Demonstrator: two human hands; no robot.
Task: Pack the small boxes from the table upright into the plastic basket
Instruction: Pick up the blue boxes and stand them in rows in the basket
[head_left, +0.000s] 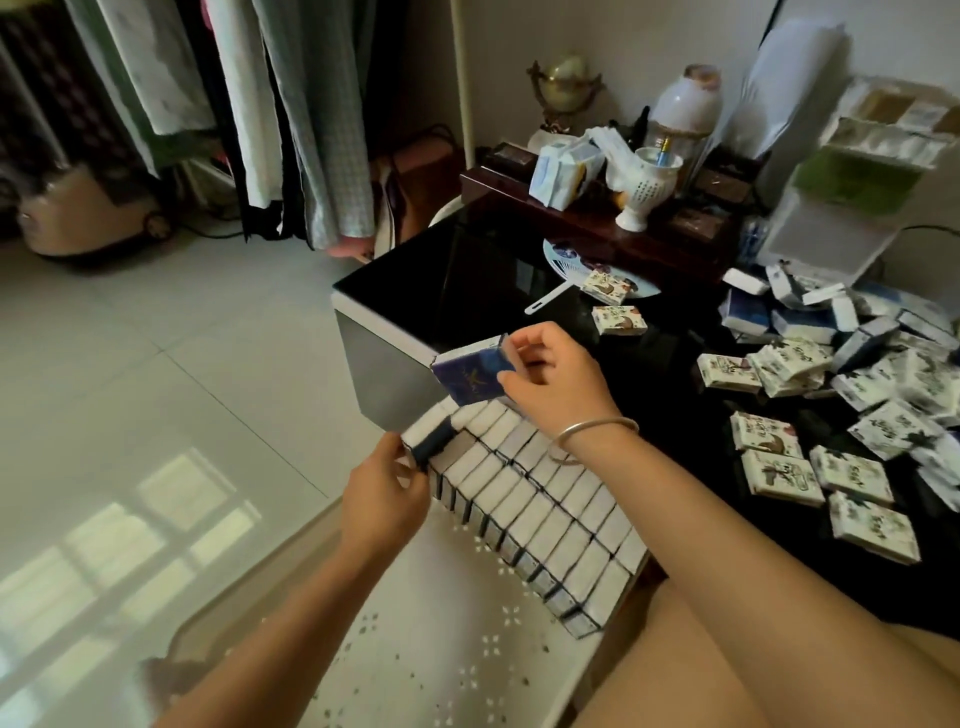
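Black glossy table bearing loose small boxes at right; white plastic basket in front, its right side filled with upright rows of boxes. Right hand pinches a blue box between thumb and curled fingers, tilted, just above the rows' far end. Left hand, fingers curled, pinches a dark-edged box at the rows' far left corner.

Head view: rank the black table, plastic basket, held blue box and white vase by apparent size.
1. black table
2. plastic basket
3. blue box and white vase: they look alike, and the box is nearer the camera, so unranked.
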